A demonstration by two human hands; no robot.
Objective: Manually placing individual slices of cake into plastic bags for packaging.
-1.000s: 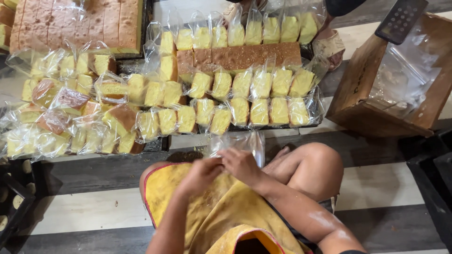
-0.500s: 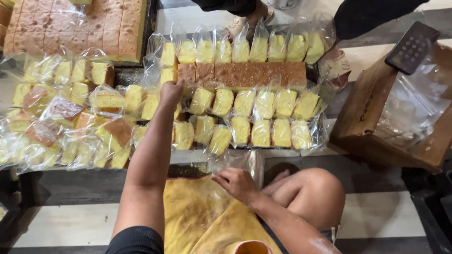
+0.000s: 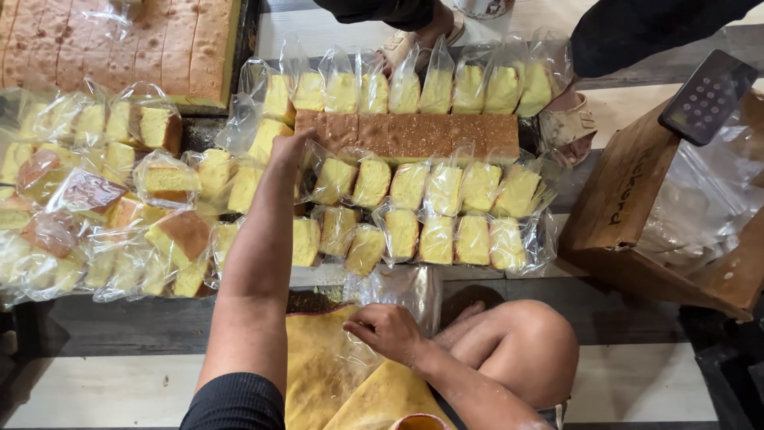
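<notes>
Although the big brown cake slab [image 3: 119, 44] at upper left runs off the frame, the uncut cake strip [image 3: 406, 134] at centre shows whole among bagged yellow slices [image 3: 446, 215]. The left hand [image 3: 288, 150] reaches its left end, fingers hidden, so whether it grips cannot be told. At lower centre, the right hand [image 3: 388, 330] pinches a clear plastic bag [image 3: 406, 291].
</notes>
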